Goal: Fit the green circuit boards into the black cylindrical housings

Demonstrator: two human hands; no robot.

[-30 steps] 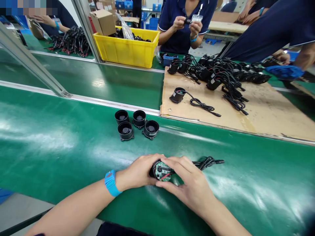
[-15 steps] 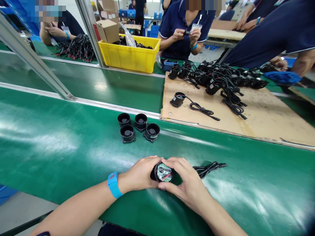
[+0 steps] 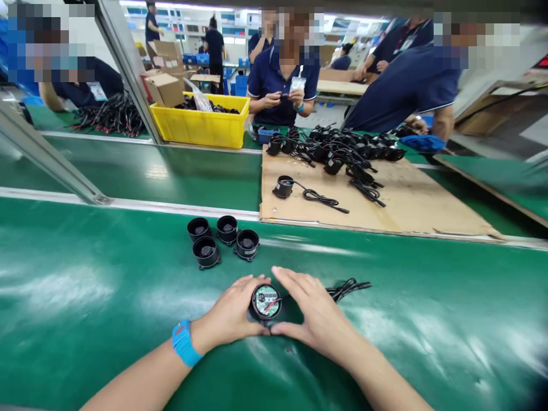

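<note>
Lower ctr: two bare hands point(image 3: 250, 311) curved round one round blk plastic housing point(image 3: 266, 302), L fingers gripping, R open; four empty blk cups point(image 3: 205, 252) upper left of it, on glossy green tabletop point(image 3: 107, 337).

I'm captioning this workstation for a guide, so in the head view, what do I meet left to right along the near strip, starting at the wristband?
Bright blue wristband → left hand → round black housing with green circuit board → right hand → bundled black cable.
</note>
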